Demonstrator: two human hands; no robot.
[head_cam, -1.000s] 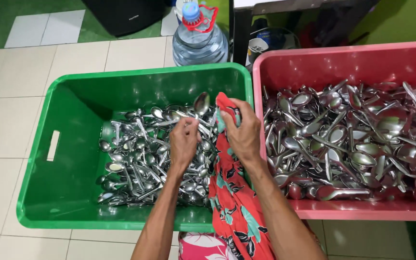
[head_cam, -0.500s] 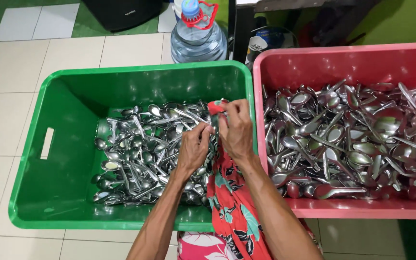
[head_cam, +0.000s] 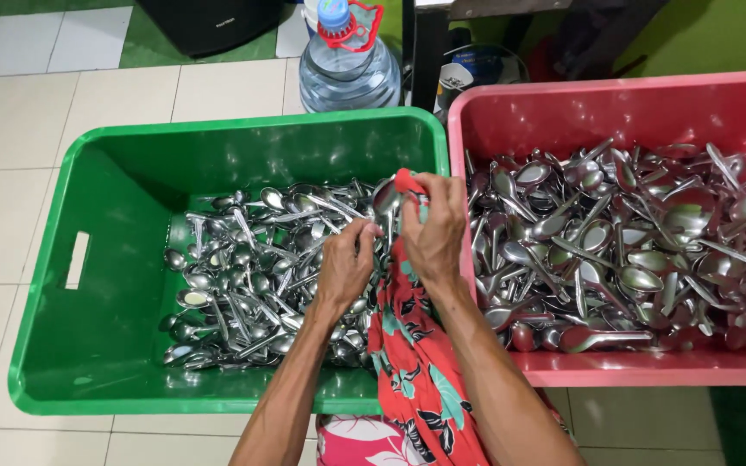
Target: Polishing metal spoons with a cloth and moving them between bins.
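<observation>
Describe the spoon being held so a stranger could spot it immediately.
Find the green plastic crate on the left. At its right rim, both hands, left and right, meet around a red floral cloth. The shiny metal spoon stands between them, bowl raised, unlike those lying heaped below.

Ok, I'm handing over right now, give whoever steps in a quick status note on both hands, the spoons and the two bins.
Left hand: holds a spoon by its handle, over the green bin.
Right hand: grips the red floral cloth, bunched at the spoon's bowl.
Green bin: a pile of spoons in it.
Pink bin: a fuller pile of spoons.
Done: cannot tell which pile is wiped.
Left: the spoon in hand is not yet set down.
</observation>
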